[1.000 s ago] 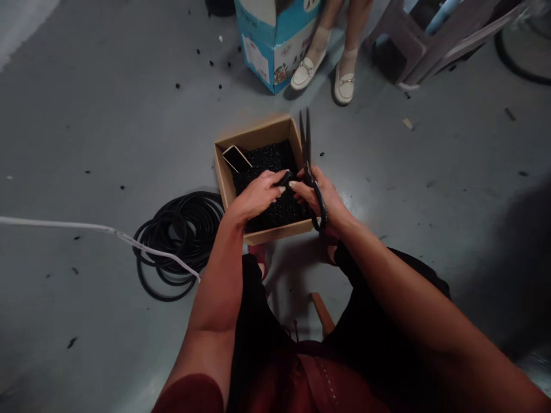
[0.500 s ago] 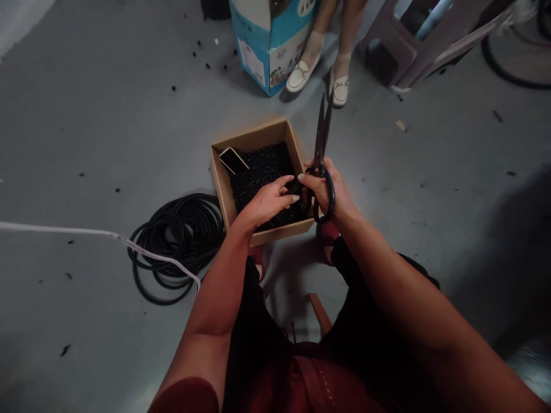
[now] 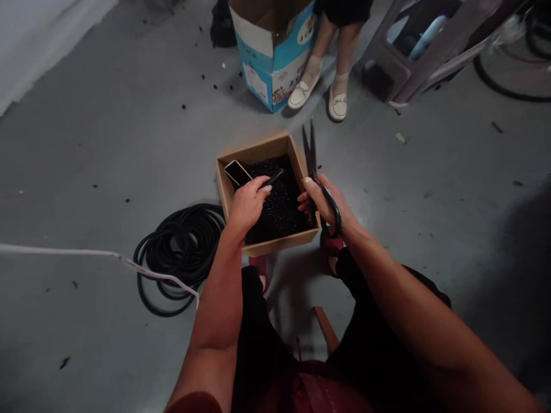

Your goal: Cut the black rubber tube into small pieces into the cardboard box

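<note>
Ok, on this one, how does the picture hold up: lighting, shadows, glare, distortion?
Head view: dim overall, with a dark shadow over the floor at right and a pale glare patch beside the scissors. Wide-lens stretching makes the right arm look very long. The black pieces in the box merge into one dark mass.

Cardboard box (image 3: 279, 245) on the floor (image 3: 107, 172), phone (image 3: 237, 172) and rubber bits (image 3: 278, 212) inside, coiled cord (image 3: 172, 275) left, carton (image 3: 271, 69) behind.

The cardboard box (image 3: 228, 198) opens upward, reachable from above. A coiled black cord (image 3: 181, 228) crowds its left wall, under a white cable (image 3: 64, 251).
</note>
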The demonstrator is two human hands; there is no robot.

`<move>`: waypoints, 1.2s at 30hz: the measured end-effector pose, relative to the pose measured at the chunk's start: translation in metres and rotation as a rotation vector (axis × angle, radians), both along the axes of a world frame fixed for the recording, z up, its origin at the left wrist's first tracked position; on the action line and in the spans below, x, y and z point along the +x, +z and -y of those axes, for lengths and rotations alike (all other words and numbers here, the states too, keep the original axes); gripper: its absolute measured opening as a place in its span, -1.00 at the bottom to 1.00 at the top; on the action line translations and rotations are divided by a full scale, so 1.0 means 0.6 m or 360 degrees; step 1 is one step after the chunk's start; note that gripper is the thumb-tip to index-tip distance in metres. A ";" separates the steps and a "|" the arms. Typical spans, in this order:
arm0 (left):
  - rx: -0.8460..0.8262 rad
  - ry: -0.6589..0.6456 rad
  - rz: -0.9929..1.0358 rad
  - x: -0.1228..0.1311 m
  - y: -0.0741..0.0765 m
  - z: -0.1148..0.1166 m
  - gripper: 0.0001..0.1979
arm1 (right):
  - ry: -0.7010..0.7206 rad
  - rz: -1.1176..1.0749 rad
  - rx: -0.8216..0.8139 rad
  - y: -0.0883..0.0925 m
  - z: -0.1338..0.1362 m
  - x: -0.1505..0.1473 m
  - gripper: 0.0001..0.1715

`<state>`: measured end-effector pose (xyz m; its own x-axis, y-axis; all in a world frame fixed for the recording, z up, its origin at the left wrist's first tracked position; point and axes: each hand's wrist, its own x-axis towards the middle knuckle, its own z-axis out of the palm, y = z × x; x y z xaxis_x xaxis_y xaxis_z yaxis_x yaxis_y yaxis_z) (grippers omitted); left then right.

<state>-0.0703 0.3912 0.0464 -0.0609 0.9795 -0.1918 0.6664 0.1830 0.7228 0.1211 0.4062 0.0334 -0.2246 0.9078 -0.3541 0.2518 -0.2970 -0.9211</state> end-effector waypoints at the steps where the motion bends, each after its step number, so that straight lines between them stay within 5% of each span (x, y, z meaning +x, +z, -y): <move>1: 0.0045 0.0045 -0.0031 -0.006 -0.002 -0.001 -0.64 | 0.0076 0.0084 0.0030 0.001 0.004 -0.001 -0.53; 7: 0.0149 0.0259 -0.0119 -0.026 0.000 -0.006 -0.65 | 0.0452 0.0419 0.0164 0.004 0.015 -0.009 -0.58; 17: 0.0156 0.0376 -0.0041 -0.040 0.006 -0.008 -0.68 | 0.0570 0.0631 0.0325 -0.022 0.012 -0.004 -0.39; 36: -0.0157 0.0164 0.0151 -0.014 0.000 0.001 -0.58 | 0.0778 0.0571 0.0202 -0.024 0.024 -0.012 -0.40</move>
<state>-0.0788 0.3903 0.0463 -0.1373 0.9452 -0.2963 0.5699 0.3201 0.7568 0.1140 0.3917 0.0187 -0.5121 0.7698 -0.3809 0.6319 0.0373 -0.7742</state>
